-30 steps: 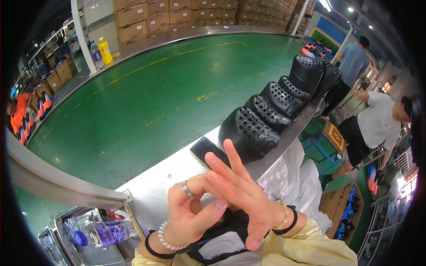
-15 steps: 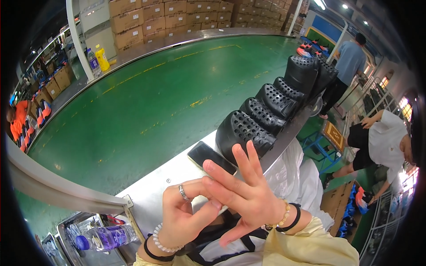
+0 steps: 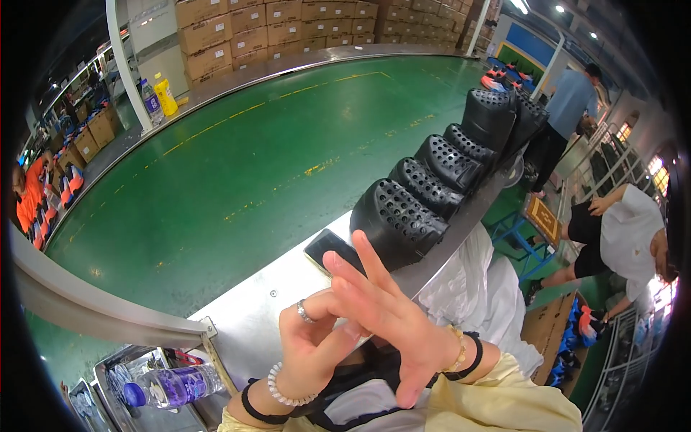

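Near the bottom, the left hand (image 3: 313, 353) and right hand (image 3: 392, 327) have stayed crossed, fingers spread and grasping nothing, drifting slightly right since a second ago. A black strapped item (image 3: 360, 392) lies beneath them. The flat black phone (image 3: 332, 250) sits just beyond, beside perforated black rubber clogs (image 3: 399, 223) on the steel table (image 3: 252, 317).

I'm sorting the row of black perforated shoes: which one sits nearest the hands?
The black perforated shoe at the near end of the row, beside the dark phone. It lies just beyond the raised right hand; the others line up farther along the metal table.
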